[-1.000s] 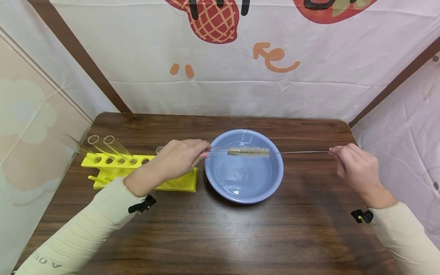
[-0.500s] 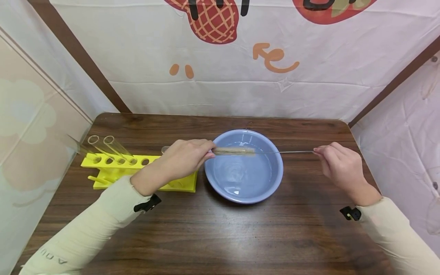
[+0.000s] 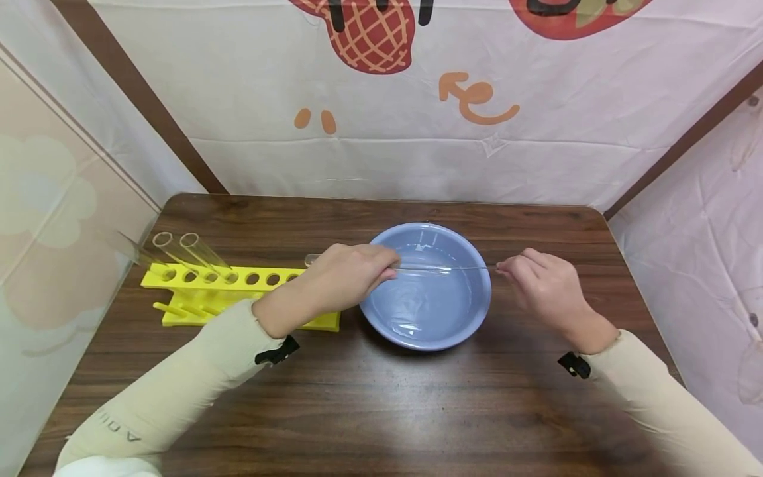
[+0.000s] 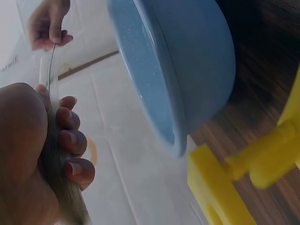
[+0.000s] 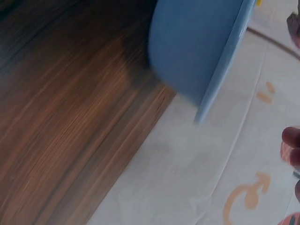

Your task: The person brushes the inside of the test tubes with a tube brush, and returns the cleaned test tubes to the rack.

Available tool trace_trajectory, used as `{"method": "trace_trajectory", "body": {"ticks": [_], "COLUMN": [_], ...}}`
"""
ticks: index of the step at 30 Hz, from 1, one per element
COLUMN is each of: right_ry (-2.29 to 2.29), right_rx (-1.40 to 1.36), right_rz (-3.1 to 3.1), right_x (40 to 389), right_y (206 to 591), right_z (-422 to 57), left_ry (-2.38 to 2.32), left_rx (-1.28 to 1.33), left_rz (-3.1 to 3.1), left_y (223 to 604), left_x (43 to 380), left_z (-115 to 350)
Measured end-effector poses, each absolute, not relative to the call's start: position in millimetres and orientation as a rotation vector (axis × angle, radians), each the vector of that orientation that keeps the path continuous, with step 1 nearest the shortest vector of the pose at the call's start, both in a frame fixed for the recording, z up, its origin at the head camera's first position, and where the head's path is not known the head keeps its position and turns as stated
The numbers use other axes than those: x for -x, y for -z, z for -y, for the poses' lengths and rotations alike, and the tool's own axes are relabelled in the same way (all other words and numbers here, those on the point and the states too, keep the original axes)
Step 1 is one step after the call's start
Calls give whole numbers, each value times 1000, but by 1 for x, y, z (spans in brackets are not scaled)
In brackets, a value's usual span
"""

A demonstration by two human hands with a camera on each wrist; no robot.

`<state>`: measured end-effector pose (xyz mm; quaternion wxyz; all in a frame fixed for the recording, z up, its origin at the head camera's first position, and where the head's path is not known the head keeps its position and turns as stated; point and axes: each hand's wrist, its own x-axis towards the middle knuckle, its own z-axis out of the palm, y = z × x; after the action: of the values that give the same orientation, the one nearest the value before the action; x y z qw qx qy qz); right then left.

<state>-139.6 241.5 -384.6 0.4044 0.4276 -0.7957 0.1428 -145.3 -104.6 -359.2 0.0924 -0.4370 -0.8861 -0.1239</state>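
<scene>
My left hand (image 3: 348, 273) grips a clear glass test tube (image 3: 426, 269) held level above the blue basin (image 3: 424, 346). A test tube brush is inside it; in the left wrist view its bristles (image 4: 65, 194) show through the glass along the palm, with the fingers curled round. The tube's other end (image 3: 311, 259) sticks out behind the left hand. My right hand (image 3: 550, 288) pinches the brush's thin wire handle (image 3: 467, 267) just right of the basin's rim. In the right wrist view only some fingertips (image 5: 291, 145) show at the edge.
A yellow test tube rack (image 3: 157, 280) stands left of the basin, partly behind my left forearm. Several clear tubes (image 3: 205, 253) lean in its left holes. Water lies in the basin. A printed cloth (image 3: 381, 169) hangs behind the wooden table (image 3: 405, 411).
My right hand has moved left, pushing the brush into the tube, so the bristles once over the basin are now within the left hand's grip. The left hand has shifted slightly right.
</scene>
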Motion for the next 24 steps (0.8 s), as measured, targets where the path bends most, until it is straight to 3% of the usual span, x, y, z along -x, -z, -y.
{"method": "trace_trajectory", "body": {"ticks": [12,24], "right_ry": [-614,-2039], "right_rx": [-1075,-626], "right_rz": [2325,2755], "right_x": [134,132], "right_y": [386,366], "right_z": [-227,-219], "left_ry": [386,387], "left_rx": [1257,1263], "left_rz": [2667,2639], "left_y": [362,364], "left_x": [146,147], "left_z": [98,98]}}
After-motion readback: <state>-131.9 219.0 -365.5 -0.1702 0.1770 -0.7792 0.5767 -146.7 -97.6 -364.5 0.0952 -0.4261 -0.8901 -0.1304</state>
